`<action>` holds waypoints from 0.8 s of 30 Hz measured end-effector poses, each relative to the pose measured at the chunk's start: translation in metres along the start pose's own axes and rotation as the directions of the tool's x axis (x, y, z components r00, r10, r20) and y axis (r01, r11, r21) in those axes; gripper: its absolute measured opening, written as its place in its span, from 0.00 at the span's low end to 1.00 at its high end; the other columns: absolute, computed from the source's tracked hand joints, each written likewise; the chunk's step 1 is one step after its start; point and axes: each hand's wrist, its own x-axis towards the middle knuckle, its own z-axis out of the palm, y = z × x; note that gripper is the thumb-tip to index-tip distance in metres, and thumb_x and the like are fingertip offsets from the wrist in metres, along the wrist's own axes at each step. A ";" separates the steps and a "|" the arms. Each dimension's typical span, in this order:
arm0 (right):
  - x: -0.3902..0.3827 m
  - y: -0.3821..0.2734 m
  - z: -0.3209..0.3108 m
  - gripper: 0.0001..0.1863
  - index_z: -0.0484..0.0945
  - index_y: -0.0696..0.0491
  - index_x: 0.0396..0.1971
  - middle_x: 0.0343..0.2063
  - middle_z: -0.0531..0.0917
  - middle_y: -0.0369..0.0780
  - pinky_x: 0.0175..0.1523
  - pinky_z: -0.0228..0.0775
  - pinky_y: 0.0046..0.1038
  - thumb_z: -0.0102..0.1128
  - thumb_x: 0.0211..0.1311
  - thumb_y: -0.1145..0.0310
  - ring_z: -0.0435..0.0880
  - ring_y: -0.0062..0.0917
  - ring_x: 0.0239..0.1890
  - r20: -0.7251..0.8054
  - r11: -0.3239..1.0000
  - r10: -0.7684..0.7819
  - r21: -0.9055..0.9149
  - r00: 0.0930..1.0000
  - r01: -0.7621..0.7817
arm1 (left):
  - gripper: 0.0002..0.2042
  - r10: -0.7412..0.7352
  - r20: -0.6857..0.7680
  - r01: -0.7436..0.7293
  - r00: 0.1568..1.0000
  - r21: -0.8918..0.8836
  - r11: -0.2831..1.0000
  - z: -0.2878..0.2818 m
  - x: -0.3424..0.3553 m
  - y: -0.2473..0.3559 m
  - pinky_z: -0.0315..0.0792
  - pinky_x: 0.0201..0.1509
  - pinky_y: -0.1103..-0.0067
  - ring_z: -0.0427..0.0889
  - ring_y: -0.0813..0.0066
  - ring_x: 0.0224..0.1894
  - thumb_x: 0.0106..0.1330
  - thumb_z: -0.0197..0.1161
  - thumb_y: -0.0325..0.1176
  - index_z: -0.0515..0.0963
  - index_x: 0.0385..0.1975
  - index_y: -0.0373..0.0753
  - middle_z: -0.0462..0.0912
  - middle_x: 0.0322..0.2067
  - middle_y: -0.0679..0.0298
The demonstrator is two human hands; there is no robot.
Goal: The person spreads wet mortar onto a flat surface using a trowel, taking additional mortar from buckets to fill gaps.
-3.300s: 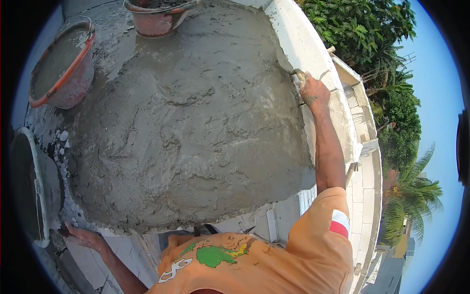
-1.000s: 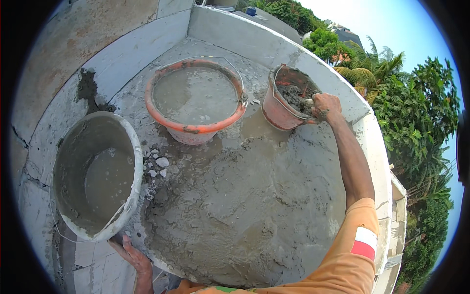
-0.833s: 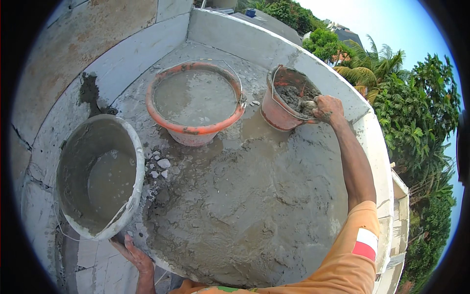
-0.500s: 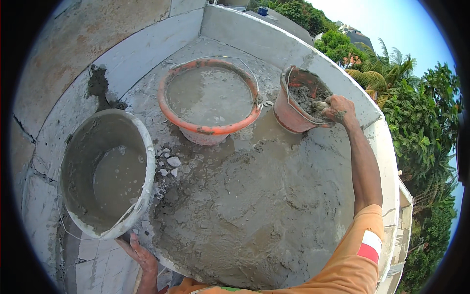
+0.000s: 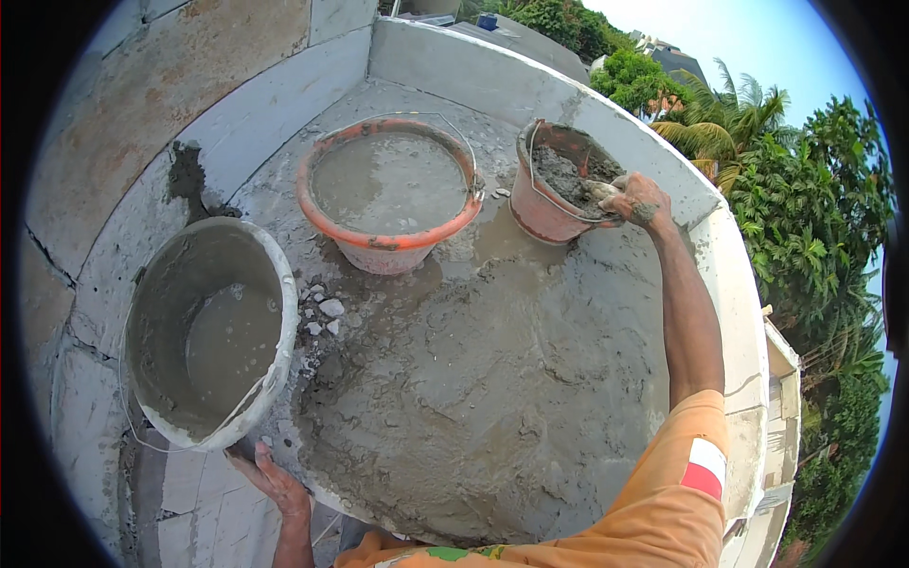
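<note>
My right hand (image 5: 639,197) is wrapped round the mortar-caked handle of a trowel (image 5: 599,192) over the small orange bucket (image 5: 540,204) at the far right. The trowel's working end is hidden in the bucket's thick grey mortar (image 5: 563,178). My left hand (image 5: 276,481) is open, fingers stretched out by the slab's near edge, just below the rim of the large grey bucket (image 5: 275,374). That bucket has some watery grey liquid at its bottom. Between my arms spreads a layer of wet mortar (image 5: 473,388).
A wide orange tub (image 5: 388,254) full of grey watery liquid stands at the back middle. Small rubble pieces (image 5: 330,309) lie beside the grey bucket. A low parapet wall (image 5: 473,71) curves round the back and right, with trees (image 5: 791,218) beyond it. A block wall (image 5: 123,237) rises at left.
The view has shifted slightly, so the tub, small bucket and right arm appear a little further left. My right hand keeps its grip on the trowel, and my left hand stays near the grey bucket.
</note>
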 end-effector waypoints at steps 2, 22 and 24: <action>-0.007 0.000 -0.005 0.24 0.86 0.44 0.45 0.39 0.87 0.43 0.51 0.75 0.38 0.70 0.43 0.53 0.85 0.37 0.45 0.001 0.999 0.016 0.037 1.000 -0.016 | 0.38 0.014 0.018 -0.014 1.000 0.021 1.000 -0.002 0.000 -0.002 0.41 0.76 0.65 0.47 0.51 0.74 0.72 0.51 0.46 0.46 0.69 0.21 0.46 0.71 0.40; -0.225 0.100 -0.087 0.28 0.84 0.48 0.48 0.39 0.87 0.44 0.50 0.75 0.37 0.70 0.48 0.48 0.85 0.37 0.44 -0.201 0.975 0.219 0.064 0.955 -0.211 | 0.32 0.164 0.053 -0.166 0.985 0.056 0.984 -0.006 0.012 -0.048 0.57 0.72 0.63 0.60 0.54 0.69 0.78 0.40 0.50 0.50 0.69 0.27 0.54 0.70 0.44; -0.272 0.124 -0.090 0.28 0.84 0.49 0.47 0.37 0.88 0.43 0.49 0.75 0.36 0.70 0.48 0.48 0.86 0.36 0.42 -0.167 0.968 0.250 0.051 0.954 -0.245 | 0.31 0.175 0.064 -0.183 0.983 0.174 0.968 -0.016 0.026 -0.078 0.57 0.72 0.64 0.62 0.56 0.68 0.78 0.43 0.48 0.53 0.68 0.26 0.58 0.68 0.44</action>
